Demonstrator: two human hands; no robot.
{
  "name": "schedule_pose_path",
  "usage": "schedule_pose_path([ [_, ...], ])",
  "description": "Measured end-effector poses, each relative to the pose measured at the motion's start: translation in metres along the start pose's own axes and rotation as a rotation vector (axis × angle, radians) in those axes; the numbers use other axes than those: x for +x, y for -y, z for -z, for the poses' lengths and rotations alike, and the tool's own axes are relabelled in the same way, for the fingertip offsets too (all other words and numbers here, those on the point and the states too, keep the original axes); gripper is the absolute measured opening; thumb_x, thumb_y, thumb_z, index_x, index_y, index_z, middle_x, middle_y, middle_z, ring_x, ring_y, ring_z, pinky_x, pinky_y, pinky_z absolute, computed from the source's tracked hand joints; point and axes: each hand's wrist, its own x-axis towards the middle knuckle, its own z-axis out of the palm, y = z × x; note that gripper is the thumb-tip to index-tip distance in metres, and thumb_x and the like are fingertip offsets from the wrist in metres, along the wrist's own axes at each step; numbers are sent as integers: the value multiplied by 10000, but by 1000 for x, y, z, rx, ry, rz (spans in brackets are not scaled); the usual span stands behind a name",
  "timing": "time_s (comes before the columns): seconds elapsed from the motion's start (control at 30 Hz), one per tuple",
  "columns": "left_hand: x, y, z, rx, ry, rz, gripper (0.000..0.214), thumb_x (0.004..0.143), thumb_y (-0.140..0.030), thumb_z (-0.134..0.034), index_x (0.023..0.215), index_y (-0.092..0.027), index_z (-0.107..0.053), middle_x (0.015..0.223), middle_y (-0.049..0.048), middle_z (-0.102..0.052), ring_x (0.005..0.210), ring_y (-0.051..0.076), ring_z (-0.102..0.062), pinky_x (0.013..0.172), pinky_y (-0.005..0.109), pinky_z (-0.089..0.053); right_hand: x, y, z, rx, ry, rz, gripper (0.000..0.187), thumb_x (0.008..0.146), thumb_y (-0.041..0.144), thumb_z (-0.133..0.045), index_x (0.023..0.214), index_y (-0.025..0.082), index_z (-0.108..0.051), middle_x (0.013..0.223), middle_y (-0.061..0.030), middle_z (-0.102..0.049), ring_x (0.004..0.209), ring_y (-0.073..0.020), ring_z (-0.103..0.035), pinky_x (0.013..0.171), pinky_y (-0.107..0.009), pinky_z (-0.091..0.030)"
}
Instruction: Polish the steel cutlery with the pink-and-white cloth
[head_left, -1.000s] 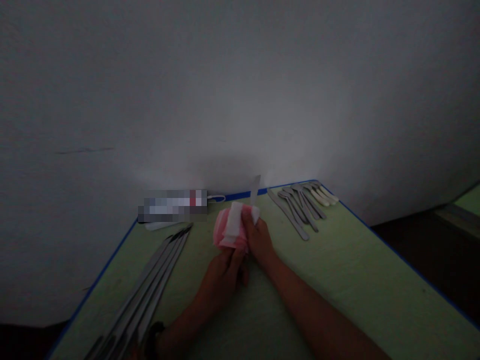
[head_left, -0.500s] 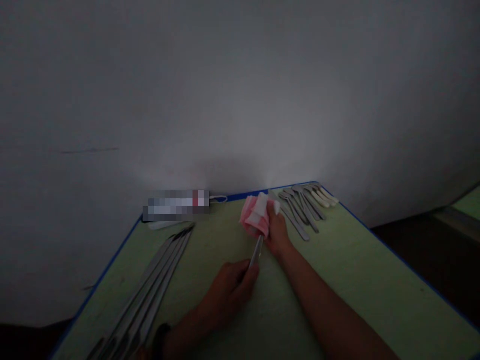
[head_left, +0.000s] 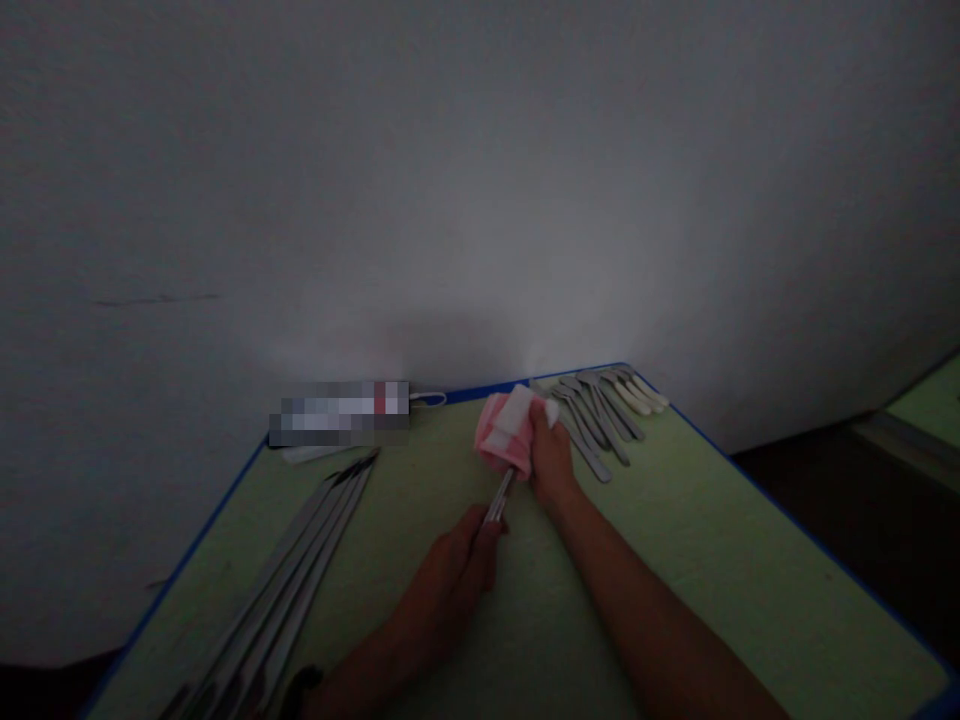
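My left hand (head_left: 457, 570) is closed on the handle end of a metal table knife (head_left: 499, 497) above the green table (head_left: 675, 560). My right hand (head_left: 551, 460) grips a pink and white cloth (head_left: 504, 432) wrapped round the knife's far end, so the blade is hidden inside the cloth. Both hands are near the middle of the table, toward the back edge.
A row of several spoons and knives (head_left: 600, 410) lies at the back right, just beside my right hand. A bundle of long metal pieces (head_left: 285, 590) lies along the left edge. A blurred box (head_left: 337, 412) sits against the white wall. The table has a blue rim.
The cloth slid up the knife from beside my left hand toward its far end, baring the shaft. My right hand moved away and right with the cloth. My left hand stayed on the handle.
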Motion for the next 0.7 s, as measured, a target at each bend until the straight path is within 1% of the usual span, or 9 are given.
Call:
schedule_pose_path([
  [0.07, -3, -2, 1, 60, 70, -14, 322, 901, -404, -273, 901, -187, -510, 598, -41, -477, 552, 130, -480, 535, 224, -364, 13, 5, 10, 77, -123, -32, 481, 716, 591, -483, 699, 123, -595, 589, -26, -590, 518, -126, -515, 457, -223, -377],
  [0.17, -6, -2, 1, 77, 117, -34, 337, 906, -414, -266, 896, -191, -518, 598, -43, -470, 549, 124, -479, 529, 214, -360, 27, 16, 26, 81, -282, 3, 468, 733, 572, -474, 715, 123, -601, 601, -30, -597, 522, -126, -524, 462, -229, -386],
  [0.3, -6, 1, -2, 37, 107, -62, 364, 909, -443, -269, 896, -194, -534, 581, -50, -453, 529, 114, -455, 503, 201, -347, 28, 26, 33, -4, -383, 20, 522, 751, 606, -434, 703, 113, -597, 624, -52, -597, 527, -131, -516, 443, -237, -366],
  [0.4, -3, 4, -3, 10, 53, -53, 363, 907, -438, -277, 920, -186, -538, 573, -46, -456, 524, 119, -459, 497, 207, -364, 6, 25, 17, -87, -311, 14, 596, 759, 658, -365, 658, 114, -587, 583, -57, -583, 500, -133, -496, 423, -241, -333],
  [0.47, 1, 8, -2, 12, -54, -52, 365, 899, -437, -280, 933, -183, -539, 584, -30, -482, 531, 133, -480, 506, 226, -392, -16, 22, -1, -172, -128, 43, 601, 770, 661, -342, 583, 132, -556, 523, -44, -549, 480, -129, -473, 411, -239, -299],
  [0.53, 6, 13, -1, 40, -183, -73, 344, 863, -453, -345, 930, -185, -551, 663, 17, -549, 619, 168, -531, 567, 263, -431, -38, 20, -19, -258, -6, 35, 575, 776, 648, -352, 509, 158, -494, 463, -25, -499, 449, -122, -440, 395, -239, -259],
  [0.6, 9, 18, 0, 71, -268, -97, 319, 807, -464, -433, 916, -195, -566, 791, 68, -597, 755, 207, -555, 657, 300, -448, -54, 18, -30, -298, 52, 46, 547, 789, 622, -364, 500, 170, -468, 470, -20, -494, 454, -119, -437, 402, -237, -259],
  [0.67, 11, 21, 0, 73, -274, -95, 305, 796, -461, -441, 889, -201, -570, 824, 78, -603, 792, 216, -553, 677, 305, -446, -61, 18, -33, -304, 79, 53, 524, 794, 608, -371, 509, 177, -460, 475, -13, -483, 459, -119, -431, 403, -234, -262],
  [0.7, 10, 20, 0, 61, -260, -85, 307, 816, -455, -405, 874, -200, -566, 786, 68, -598, 754, 206, -554, 650, 293, -444, -61, 18, -32, -298, 89, 54, 518, 794, 606, -371, 515, 179, -458, 472, -9, -473, 457, -119, -422, 400, -233, -262],
])
